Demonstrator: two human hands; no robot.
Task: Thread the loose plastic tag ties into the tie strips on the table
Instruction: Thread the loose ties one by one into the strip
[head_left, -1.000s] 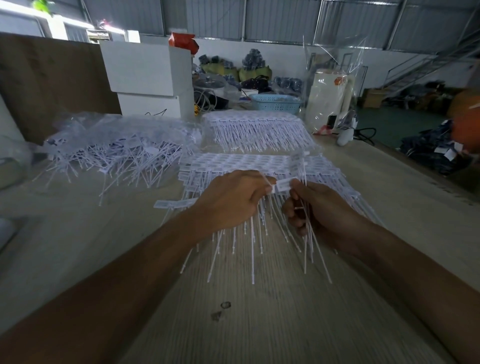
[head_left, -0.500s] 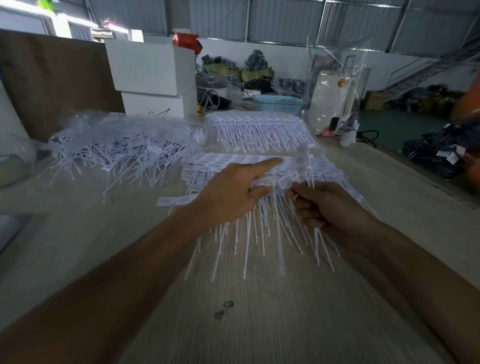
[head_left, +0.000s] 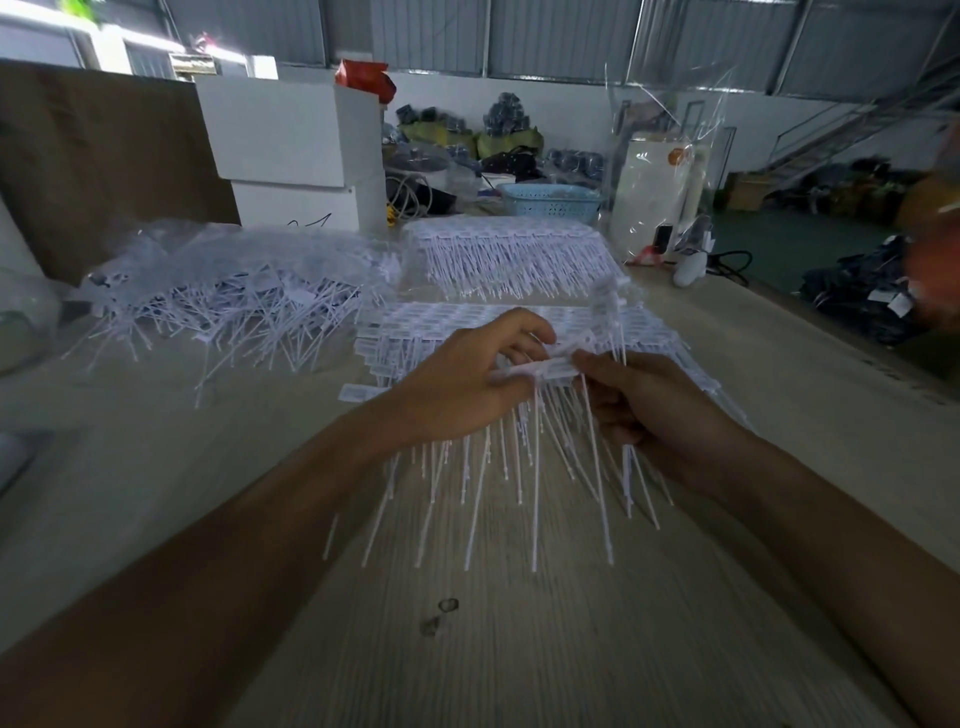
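Observation:
A row of white plastic tag ties (head_left: 550, 368) is lifted above the wooden table (head_left: 519, 649), its thin tails hanging toward me. My left hand (head_left: 467, 384) grips the left end of this tie strip with curled fingers. My right hand (head_left: 649, 410) pinches the right end of the same strip, with several loose ties sticking up and down through its fingers. Under both hands lies a flat stack of tie strips (head_left: 467, 317). A second stack of strips (head_left: 514, 249) lies farther back.
A heap of loose ties in clear plastic (head_left: 228, 291) lies at the left. White boxes (head_left: 291, 150), a blue basket (head_left: 550, 200) and a clear bag (head_left: 665, 171) stand at the back. The table's right edge (head_left: 831, 332) drops to the floor.
My left hand's fingers, stretched out half a second ago, have curled onto the strip. Both hands have shifted slightly right and come closer together.

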